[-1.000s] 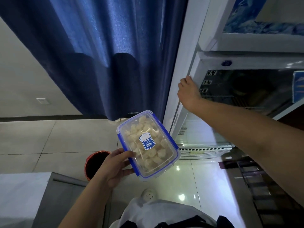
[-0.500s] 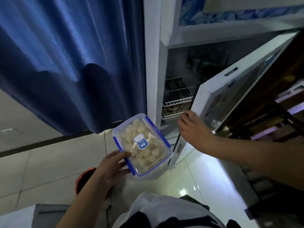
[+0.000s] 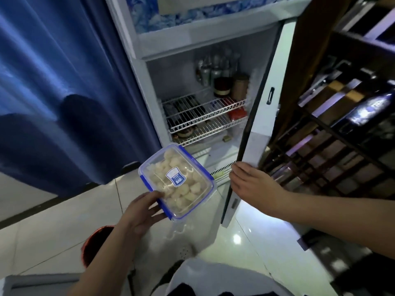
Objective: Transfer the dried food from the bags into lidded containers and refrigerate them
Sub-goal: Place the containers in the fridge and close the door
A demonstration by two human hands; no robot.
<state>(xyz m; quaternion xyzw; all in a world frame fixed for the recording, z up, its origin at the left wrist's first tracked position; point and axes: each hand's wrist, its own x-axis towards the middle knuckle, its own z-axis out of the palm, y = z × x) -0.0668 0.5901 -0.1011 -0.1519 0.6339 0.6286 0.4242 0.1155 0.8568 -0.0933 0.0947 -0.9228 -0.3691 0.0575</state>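
Left hand (image 3: 140, 212) pinches my lidded container (image 3: 176, 182) by its near corner, thumb on top. Right hand (image 3: 249, 184) grips the fridge door (image 3: 259, 116) edge. Wire shelf (image 3: 203, 116) lies ahead, up-right of the container; long axis points near-right.

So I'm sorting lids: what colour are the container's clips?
Blue, on the container held in the left hand; head view.
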